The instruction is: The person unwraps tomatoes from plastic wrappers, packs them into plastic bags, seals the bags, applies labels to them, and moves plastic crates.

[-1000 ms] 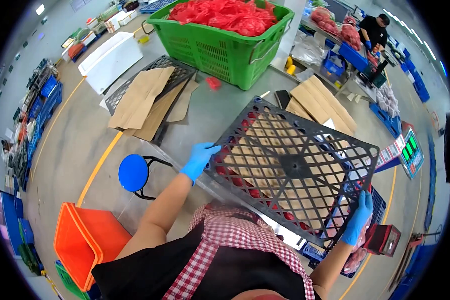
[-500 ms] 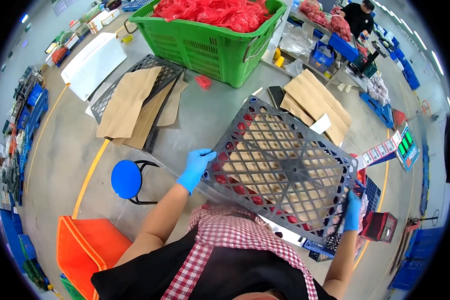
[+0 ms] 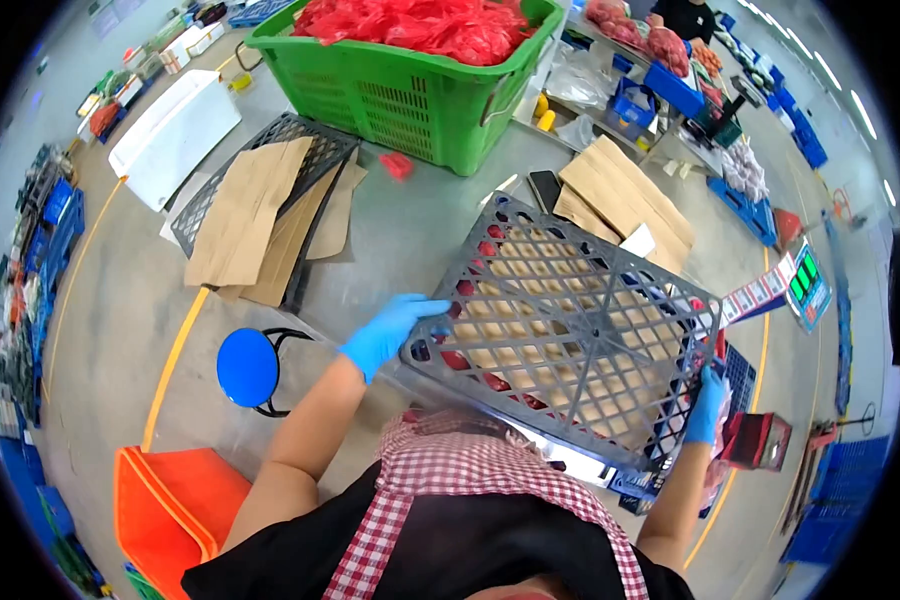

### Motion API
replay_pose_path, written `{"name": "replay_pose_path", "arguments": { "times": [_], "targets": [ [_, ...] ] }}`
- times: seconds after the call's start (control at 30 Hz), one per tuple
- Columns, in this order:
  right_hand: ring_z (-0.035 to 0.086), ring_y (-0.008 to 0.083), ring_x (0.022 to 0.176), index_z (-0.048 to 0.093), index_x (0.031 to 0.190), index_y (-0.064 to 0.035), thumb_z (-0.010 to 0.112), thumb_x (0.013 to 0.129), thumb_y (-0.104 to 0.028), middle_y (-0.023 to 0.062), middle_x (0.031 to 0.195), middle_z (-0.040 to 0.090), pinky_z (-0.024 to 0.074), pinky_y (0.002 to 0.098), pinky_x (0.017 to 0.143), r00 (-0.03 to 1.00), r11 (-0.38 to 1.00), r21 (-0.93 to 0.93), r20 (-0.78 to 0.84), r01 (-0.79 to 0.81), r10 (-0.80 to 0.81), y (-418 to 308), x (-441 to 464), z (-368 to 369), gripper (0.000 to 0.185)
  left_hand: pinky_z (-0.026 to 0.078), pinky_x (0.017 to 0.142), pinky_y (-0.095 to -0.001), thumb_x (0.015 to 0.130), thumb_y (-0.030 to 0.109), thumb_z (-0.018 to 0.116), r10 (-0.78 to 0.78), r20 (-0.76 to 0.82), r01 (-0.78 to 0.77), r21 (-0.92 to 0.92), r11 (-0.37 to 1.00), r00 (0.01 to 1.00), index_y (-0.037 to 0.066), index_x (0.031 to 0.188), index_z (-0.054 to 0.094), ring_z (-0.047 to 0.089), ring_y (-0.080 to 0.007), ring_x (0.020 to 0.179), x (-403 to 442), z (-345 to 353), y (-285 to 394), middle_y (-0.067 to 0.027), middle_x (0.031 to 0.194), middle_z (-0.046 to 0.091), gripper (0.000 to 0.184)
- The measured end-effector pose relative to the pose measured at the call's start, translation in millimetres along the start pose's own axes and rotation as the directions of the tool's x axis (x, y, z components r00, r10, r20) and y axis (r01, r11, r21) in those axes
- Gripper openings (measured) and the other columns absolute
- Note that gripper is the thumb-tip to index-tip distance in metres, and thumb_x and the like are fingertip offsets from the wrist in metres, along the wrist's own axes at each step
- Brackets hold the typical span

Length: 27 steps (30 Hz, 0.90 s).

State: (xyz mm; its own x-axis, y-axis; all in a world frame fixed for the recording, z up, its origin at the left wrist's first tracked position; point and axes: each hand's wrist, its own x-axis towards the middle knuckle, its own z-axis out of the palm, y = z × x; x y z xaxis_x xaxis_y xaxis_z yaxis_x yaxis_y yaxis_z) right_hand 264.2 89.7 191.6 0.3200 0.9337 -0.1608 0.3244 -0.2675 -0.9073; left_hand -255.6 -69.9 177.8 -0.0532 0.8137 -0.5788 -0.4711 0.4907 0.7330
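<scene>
A dark grey plastic lattice tray (image 3: 598, 328) lies tilted across the table in front of my body. Through its openings show brown cardboard and red things that I cannot make out. My left hand (image 3: 395, 330), in a blue glove, grips the tray's left edge, fingers on top. At the opposite end, my blue-gloved right hand (image 3: 708, 405) is closed round the right edge. Just beyond the tray are a phone (image 3: 544, 188) and flat cardboard pieces (image 3: 635, 190).
A green basket (image 3: 410, 110) full of red net bags stands at the table's back. More cardboard (image 3: 245, 205) rests on another lattice tray to the left. A blue stool (image 3: 248, 367) and orange bin (image 3: 175, 500) stand on the floor; a scale display (image 3: 808, 288) is at right.
The view has shifted slightly, moving the table and basket left in the picture. Both hands still hold the tray, which has moved slightly relative to the table. My left fingers reach farther over its edge.
</scene>
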Motion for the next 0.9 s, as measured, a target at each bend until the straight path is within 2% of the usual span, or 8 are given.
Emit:
{"name": "replay_pose_path", "arguments": {
  "times": [0.17, 0.27, 0.33, 0.43, 0.67, 0.8, 0.83, 0.9],
  "targets": [
    [0.055, 0.0102, 0.063, 0.064, 0.095, -0.0052, 0.052, 0.087, -0.022, 0.0009, 0.080, 0.062, 0.0435, 0.0242, 0.055, 0.992, 0.906, 0.422, -0.085, -0.047, 0.091, 40, -28, 8, 0.022, 0.047, 0.055, -0.0264, 0.082, 0.023, 0.063, 0.232, 0.141, -0.268, 0.374, 0.888, 0.963, -0.001, 0.099, 0.060, 0.059, -0.0107, 0.070, -42, 43, 47, -0.0082, 0.085, 0.065, 0.030],
    [0.051, 0.0184, 0.102, 0.049, 0.124, -0.0015, 0.047, 0.089, -0.027, 0.0099, 0.117, 0.054, 0.0401, 0.0333, 0.089, 0.972, 0.972, 0.087, -0.112, 0.218, -0.208, 27, -45, -18, 0.043, 0.047, 0.065, -0.0264, 0.080, 0.029, 0.065, 0.279, 0.189, -0.323, 0.272, 0.907, 0.941, -0.002, 0.101, 0.060, 0.060, -0.0135, 0.083, -61, 51, 47, -0.0082, 0.090, 0.063, 0.038],
    [0.049, 0.0192, 0.105, 0.045, 0.127, 0.0009, 0.044, 0.090, -0.023, 0.0094, 0.121, 0.051, 0.0376, 0.0322, 0.092, 0.969, 0.843, 0.517, 0.094, 0.150, -0.229, 43, -19, -43, 0.044, 0.049, 0.070, -0.0287, 0.082, 0.030, 0.062, 0.174, 0.143, -0.206, 0.261, 0.943, 0.974, -0.001, 0.111, 0.057, 0.060, -0.0163, 0.088, -51, 32, 36, -0.0094, 0.098, 0.062, 0.043],
    [0.053, 0.0178, 0.102, 0.040, 0.131, 0.0006, 0.041, 0.091, -0.023, 0.0099, 0.118, 0.053, 0.0408, 0.0299, 0.090, 0.938, 0.957, 0.206, 0.240, 0.204, -0.252, -36, -59, -33, 0.046, 0.049, 0.063, -0.0273, 0.084, 0.028, 0.058, 0.129, 0.129, -0.136, 0.046, 0.990, 0.983, 0.002, 0.119, 0.050, 0.062, -0.0153, 0.074, -81, 4, 30, -0.0104, 0.100, 0.064, 0.044],
    [0.062, 0.0203, 0.088, 0.042, 0.128, -0.0037, 0.043, 0.094, -0.025, 0.0132, 0.109, 0.058, 0.0498, 0.0287, 0.075, 0.799, 0.918, 0.397, 0.554, -0.009, -0.232, -63, -76, 67, 0.040, 0.043, 0.055, -0.0222, 0.085, 0.021, 0.055, 0.469, -0.610, -0.685, -0.173, 0.708, 0.639, 0.006, 0.107, 0.056, 0.053, -0.0085, 0.065, -153, -157, -38, -0.0001, 0.075, 0.057, 0.026],
    [0.060, 0.0141, 0.082, 0.056, 0.114, 0.0000, 0.057, 0.086, -0.021, 0.0093, 0.093, 0.063, 0.0475, 0.0281, 0.073, 0.897, 0.996, 0.073, 0.436, 0.046, -0.073, -25, -82, 70, 0.035, 0.038, 0.095, -0.0343, 0.089, 0.024, 0.045, 0.456, -0.756, -0.743, -0.059, 0.667, 0.470, 0.006, 0.133, 0.039, 0.047, -0.0214, 0.115, -177, -261, -82, -0.0071, 0.129, 0.045, 0.048],
    [0.061, 0.0233, 0.081, 0.055, 0.111, 0.0013, 0.059, 0.084, -0.026, 0.0133, 0.091, 0.063, 0.0482, 0.0355, 0.073, 0.941, 0.947, -0.192, 0.274, 0.256, -0.198, 11, -78, 66, 0.039, 0.028, 0.104, -0.0371, 0.090, 0.026, 0.045, 0.408, -0.846, -0.781, -0.018, 0.624, 0.345, 0.005, 0.134, 0.037, 0.033, -0.0209, 0.127, -175, -264, -83, -0.0078, 0.136, 0.038, 0.050],
    [0.060, 0.0336, 0.084, 0.055, 0.105, 0.0024, 0.063, 0.080, -0.032, 0.0184, 0.090, 0.062, 0.0474, 0.0414, 0.075, 0.941, 0.662, -0.709, 0.005, 0.243, -0.339, 34, -91, 54, 0.044, 0.023, 0.106, -0.0370, 0.091, 0.028, 0.045, 0.464, -0.786, -0.693, 0.063, 0.718, 0.409, 0.006, 0.136, 0.035, 0.029, -0.0203, 0.129, -165, -321, -99, -0.0080, 0.139, 0.034, 0.051]
  ]
}}
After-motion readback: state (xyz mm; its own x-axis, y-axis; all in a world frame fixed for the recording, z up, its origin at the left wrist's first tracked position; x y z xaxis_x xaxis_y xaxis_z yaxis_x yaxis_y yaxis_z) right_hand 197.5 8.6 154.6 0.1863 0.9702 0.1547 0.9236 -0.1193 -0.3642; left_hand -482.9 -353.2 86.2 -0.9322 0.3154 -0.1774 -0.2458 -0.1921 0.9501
